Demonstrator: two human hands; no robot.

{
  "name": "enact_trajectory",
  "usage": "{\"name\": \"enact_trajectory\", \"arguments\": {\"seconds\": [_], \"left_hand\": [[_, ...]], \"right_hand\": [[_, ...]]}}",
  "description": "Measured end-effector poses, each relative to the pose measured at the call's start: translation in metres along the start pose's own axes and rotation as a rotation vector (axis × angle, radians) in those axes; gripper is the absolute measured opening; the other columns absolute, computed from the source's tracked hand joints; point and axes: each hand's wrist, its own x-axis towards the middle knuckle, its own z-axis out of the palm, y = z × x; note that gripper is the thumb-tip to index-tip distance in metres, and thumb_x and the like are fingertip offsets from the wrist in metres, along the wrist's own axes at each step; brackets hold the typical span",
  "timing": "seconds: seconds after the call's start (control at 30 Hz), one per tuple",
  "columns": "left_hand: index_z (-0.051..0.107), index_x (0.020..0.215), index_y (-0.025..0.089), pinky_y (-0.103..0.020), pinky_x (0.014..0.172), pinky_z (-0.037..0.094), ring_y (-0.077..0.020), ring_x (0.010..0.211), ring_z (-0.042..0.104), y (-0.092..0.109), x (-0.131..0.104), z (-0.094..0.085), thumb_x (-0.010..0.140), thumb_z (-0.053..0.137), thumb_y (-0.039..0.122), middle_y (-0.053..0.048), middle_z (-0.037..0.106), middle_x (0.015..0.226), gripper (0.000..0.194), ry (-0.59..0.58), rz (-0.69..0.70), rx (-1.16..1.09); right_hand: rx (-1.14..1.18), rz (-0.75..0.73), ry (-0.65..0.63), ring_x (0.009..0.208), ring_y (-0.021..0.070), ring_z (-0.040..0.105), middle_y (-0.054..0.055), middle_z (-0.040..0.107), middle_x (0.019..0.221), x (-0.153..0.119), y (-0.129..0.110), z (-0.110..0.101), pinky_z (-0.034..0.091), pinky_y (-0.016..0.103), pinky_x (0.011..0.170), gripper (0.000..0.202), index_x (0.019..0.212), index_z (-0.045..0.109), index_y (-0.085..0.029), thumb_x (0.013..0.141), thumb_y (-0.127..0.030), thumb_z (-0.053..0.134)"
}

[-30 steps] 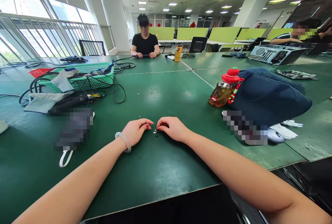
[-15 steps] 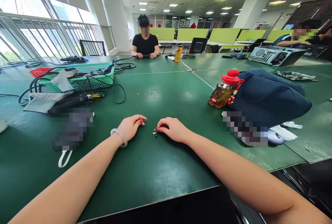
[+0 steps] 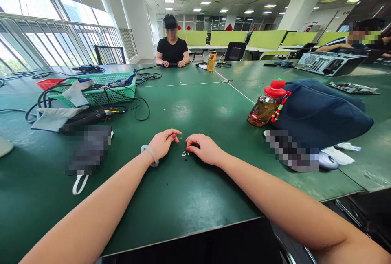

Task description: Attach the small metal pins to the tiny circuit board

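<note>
Several tiny metal and dark pieces (image 3: 185, 154) lie on the green table (image 3: 195, 199) in front of me. My right hand (image 3: 204, 148) rests just right of them, its thumb and fingers curled toward each other by the nearest pieces; whether something tiny is between the fingertips is too small to tell. To the left, my left hand (image 3: 162, 143), with a pale bangle (image 3: 150, 155) on the wrist, has its fingers loosely stretched and apart, holding nothing visible. A tiny reddish speck (image 3: 181, 137) lies between the two hands.
At the left are a green basket (image 3: 119, 95) with cables and gloves, and a dark pouch (image 3: 90, 150). A red-lidded bottle (image 3: 262, 110), a navy bag (image 3: 320, 113) and a mouse (image 3: 328, 160) stand right. Across the table sits a person (image 3: 172, 50).
My left hand has moved right and slightly forward, closer to my right hand. My right hand has shifted slightly, and the small pieces beside its fingertips appear more spread. The view has shifted slightly.
</note>
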Motion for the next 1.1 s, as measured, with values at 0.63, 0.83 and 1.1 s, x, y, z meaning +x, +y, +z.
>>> {"name": "enact_trajectory", "arguments": {"seconds": [0.63,0.83,1.1], "left_hand": [[0.051,0.111,0.017,-0.03,0.08,0.045,-0.0143,0.079,0.061,0.03,-0.032,0.012,0.084,0.041,0.031,-0.003,0.067,0.082,0.032,-0.233,-0.028,-0.321],[0.056,0.109,0.015,-0.027,0.07,0.047,-0.0141,0.075,0.06,0.033,-0.029,0.012,0.082,0.045,0.033,-0.006,0.068,0.083,0.034,-0.11,-0.147,-0.411],[0.058,0.105,0.015,-0.028,0.07,0.051,-0.0121,0.071,0.062,0.03,-0.027,0.015,0.076,0.055,0.026,-0.005,0.066,0.087,0.031,-0.008,-0.185,-0.6]], "right_hand": [[0.165,0.082,-0.281,0.068,0.0103,0.056,-0.001,0.065,0.078,-0.012,-0.008,-0.02,0.041,0.023,0.066,0.014,0.081,0.06,-0.019,0.083,-0.027,0.049],[0.345,0.233,-0.101,0.072,0.0128,0.06,0.0,0.068,0.077,-0.006,-0.003,-0.018,0.045,0.024,0.07,0.013,0.079,0.068,-0.019,0.072,-0.026,0.06],[0.445,0.323,-0.042,0.071,0.0144,0.063,0.002,0.07,0.075,-0.006,-0.009,-0.012,0.047,0.025,0.069,0.023,0.089,0.071,-0.019,0.07,-0.022,0.059]]}}
